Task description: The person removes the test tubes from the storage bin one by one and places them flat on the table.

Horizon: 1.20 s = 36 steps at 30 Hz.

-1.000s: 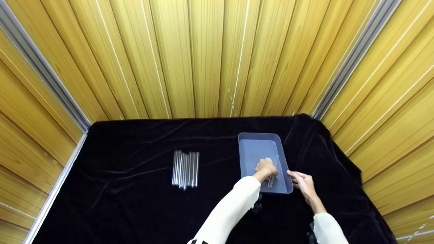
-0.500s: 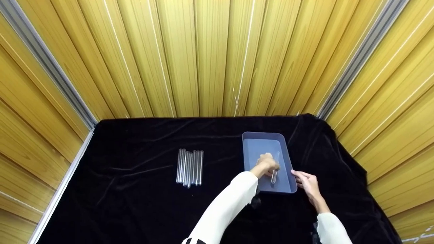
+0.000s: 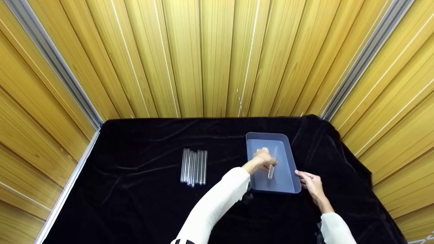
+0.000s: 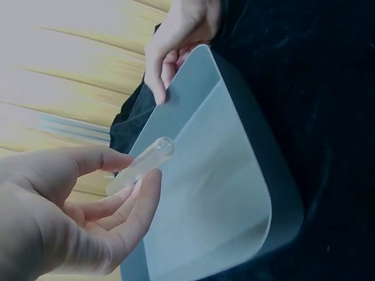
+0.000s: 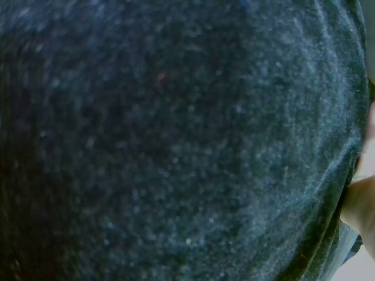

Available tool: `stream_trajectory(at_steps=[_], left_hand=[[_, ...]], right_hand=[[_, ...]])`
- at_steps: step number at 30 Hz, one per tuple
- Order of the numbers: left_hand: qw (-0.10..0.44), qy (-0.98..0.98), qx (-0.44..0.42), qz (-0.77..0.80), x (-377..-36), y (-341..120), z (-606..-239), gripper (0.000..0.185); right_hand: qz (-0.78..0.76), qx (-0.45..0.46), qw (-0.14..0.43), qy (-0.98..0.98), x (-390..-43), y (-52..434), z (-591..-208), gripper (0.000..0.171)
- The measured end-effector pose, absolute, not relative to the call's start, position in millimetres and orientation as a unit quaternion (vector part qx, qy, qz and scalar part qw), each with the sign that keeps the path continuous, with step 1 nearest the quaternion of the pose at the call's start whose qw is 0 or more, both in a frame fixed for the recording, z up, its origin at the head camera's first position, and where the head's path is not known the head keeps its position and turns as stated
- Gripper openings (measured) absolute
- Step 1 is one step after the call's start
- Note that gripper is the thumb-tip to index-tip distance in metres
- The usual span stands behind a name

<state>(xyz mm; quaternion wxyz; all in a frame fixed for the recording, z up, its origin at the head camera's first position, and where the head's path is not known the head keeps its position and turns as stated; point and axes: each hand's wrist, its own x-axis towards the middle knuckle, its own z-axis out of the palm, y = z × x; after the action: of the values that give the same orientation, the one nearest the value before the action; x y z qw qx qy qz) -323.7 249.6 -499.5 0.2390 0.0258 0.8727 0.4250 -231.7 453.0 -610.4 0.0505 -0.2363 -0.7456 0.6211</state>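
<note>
My left hand [image 3: 264, 158] is over the blue-grey tray [image 3: 264, 143], pinching a clear glass test tube [image 3: 271, 172] between thumb and fingers. In the left wrist view the rounded end of this test tube [image 4: 164, 146] sticks out past the fingertips, over the tray's floor. At the tray's right side my right hand [image 3: 312, 184] grips the rim, its thumb [image 4: 157, 82] on the edge and the other fingers outside the wall. A row of several clear glass test tubes [image 3: 194, 167] lies side by side on the cloth, left of the tray.
Black velvet cloth [image 3: 145, 196] with shallow folds covers the table. Yellow wood-patterned panels [image 3: 217, 57] stand behind it and at both sides, with grey metal strips [image 3: 366, 57] in the corners. The right wrist view is mostly dark cloth [image 5: 176, 140].
My left hand has shifted left and a little toward the back over the tray with the test tube. The right hand stays at the rim. The whole head view has drifted slightly.
</note>
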Motion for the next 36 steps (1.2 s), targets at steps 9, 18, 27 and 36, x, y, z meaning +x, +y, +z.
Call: stream_trajectory(at_steps=[9,18,27,36], left_hand=[[0.246,0.862,0.031,0.441,-343.0,212.9,-488.4,0.028],[0.235,0.838,0.007,0.493,-355.2,179.9,-482.9,0.032],[0.222,0.847,-0.013,0.483,-370.8,145.5,-490.1,0.019],[0.206,0.82,-0.019,0.534,-379.9,68.0,-501.8,0.014]], right_hand=[[0.624,-0.238,0.04,-0.743,-232.6,455.9,-613.1,0.048],[0.623,-0.244,0.053,-0.742,-232.9,463.4,-612.5,0.038],[0.619,-0.249,0.055,-0.743,-235.9,465.5,-612.5,0.037],[0.623,-0.24,0.057,-0.742,-241.2,460.1,-616.4,0.035]])
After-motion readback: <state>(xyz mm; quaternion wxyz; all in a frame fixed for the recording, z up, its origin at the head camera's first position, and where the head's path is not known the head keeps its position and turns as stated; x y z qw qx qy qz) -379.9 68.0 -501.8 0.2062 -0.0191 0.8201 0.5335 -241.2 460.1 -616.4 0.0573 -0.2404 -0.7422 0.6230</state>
